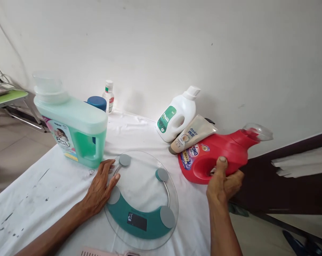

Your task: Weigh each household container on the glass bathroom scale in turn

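My right hand [225, 181] is closed round the handle of a red OMO laundry detergent bottle [214, 151], tilted to the right with its transparent cap upper right. My left hand [101, 185] lies open at the left edge of a round glass scale [134, 217], fingers stretched out and nothing in them. The scale's dark display is lit, but its digits are too small to read surely. Close beyond my left fingertips stands a pale green bottle [81, 113] with a handle. A beige Rejoice tube [191, 133] leans beside the red bottle, overlapping it in view.
A white detergent bottle [177, 113] stands tilted near the wall. At the back left are a blue lid [97, 102] and a small transparent bottle [109, 97]. A pink comb [97, 252] shows at the front edge. White cloth [78, 188] covers the table.
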{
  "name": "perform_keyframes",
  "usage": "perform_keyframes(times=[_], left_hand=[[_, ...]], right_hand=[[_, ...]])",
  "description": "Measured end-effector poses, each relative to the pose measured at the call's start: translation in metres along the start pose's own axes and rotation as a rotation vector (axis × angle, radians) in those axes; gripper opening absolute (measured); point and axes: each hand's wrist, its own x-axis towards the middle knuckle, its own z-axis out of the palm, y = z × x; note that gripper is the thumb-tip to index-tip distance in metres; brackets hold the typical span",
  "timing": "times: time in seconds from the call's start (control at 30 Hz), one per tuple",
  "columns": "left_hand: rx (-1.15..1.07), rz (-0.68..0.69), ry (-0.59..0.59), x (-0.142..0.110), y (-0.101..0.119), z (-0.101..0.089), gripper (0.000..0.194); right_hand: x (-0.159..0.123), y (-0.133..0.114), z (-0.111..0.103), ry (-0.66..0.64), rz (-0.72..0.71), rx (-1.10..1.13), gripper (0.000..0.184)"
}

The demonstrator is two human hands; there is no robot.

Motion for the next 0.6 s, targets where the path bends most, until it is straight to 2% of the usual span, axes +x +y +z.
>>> perform_keyframes(times=[0.07,0.1,0.13,0.17,0.2,0.23,0.27,0.3,0.4,0.5,0.6], left_hand=[[-0.014,-0.003,-0.003,-0.001,-0.002,0.001,0.047],[-0.019,-0.002,-0.005,-0.001,-0.003,0.002,0.047],[-0.021,0.000,-0.007,-0.001,-0.005,0.003,0.047],[-0.022,-0.001,-0.008,-0.001,-0.005,0.003,0.046],[-0.021,-0.004,-0.009,-0.002,-0.006,0.004,0.046],[-0.021,-0.010,-0.010,-0.002,-0.007,0.004,0.047],[-0.022,-0.017,-0.011,-0.002,-0.007,0.005,0.047],[-0.024,-0.022,-0.011,-0.002,-0.007,0.005,0.047],[-0.035,-0.028,-0.011,-0.003,-0.007,0.006,0.046],[-0.043,-0.042,-0.014,-0.003,-0.008,0.006,0.047],[-0.047,-0.053,-0.030,-0.002,-0.008,0.007,0.048]], right_hand=[[-0.005,-0.013,-0.005,0.270,-0.243,-0.186,0.051],[-0.008,-0.023,-0.002,0.361,-0.397,-0.208,0.051],[-0.012,-0.034,0.004,0.376,-0.548,-0.188,0.049],[-0.017,-0.046,0.016,0.326,-0.664,-0.140,0.048],[-0.023,-0.059,0.033,0.205,-0.722,-0.059,0.046],[-0.031,-0.072,0.055,0.054,-0.702,0.022,0.044],[-0.040,-0.085,0.082,-0.110,-0.624,0.109,0.044],[-0.050,-0.099,0.113,-0.276,-0.548,0.193,0.044],[-0.081,-0.135,0.213,-0.659,-0.409,0.334,0.047],[-0.107,-0.164,0.303,-0.850,-0.269,0.350,0.067],[-0.124,-0.184,0.366,-0.918,-0.229,0.315,0.090]])
